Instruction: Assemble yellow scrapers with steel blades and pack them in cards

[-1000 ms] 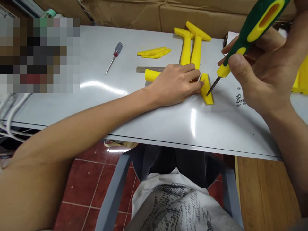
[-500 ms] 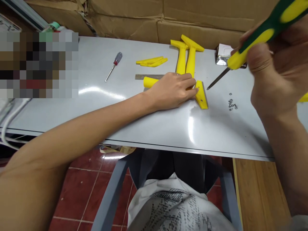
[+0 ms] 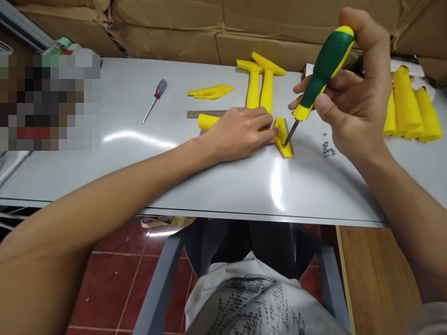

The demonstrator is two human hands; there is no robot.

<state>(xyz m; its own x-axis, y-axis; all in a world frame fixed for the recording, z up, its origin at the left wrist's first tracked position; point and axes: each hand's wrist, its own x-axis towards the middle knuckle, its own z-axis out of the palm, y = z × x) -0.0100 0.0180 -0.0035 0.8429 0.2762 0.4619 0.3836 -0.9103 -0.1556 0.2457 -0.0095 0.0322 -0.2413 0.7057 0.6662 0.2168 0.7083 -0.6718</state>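
Note:
My left hand is closed around a yellow scraper and presses it down on the table. Its handle end shows left of my wrist, and its wide head with a metal blade edge points right. In my right hand is a green and yellow screwdriver, held tilted, thumb along its side. The driver's tip meets the lower part of the scraper's head, where a screw sat in the earlier view. A flat metal blade strip lies behind the handle. Several small screws lie right of the head.
Two yellow scraper bodies lie behind my left hand. Thin yellow pieces and a grey screwdriver are farther left. Several yellow handles lie at the right. Cardboard boxes line the table's back edge.
My right hand has moved left, bringing the screwdriver from beside the scraper onto its head, with the driver now steeper. My left hand keeps its hold. The view has shifted slightly right.

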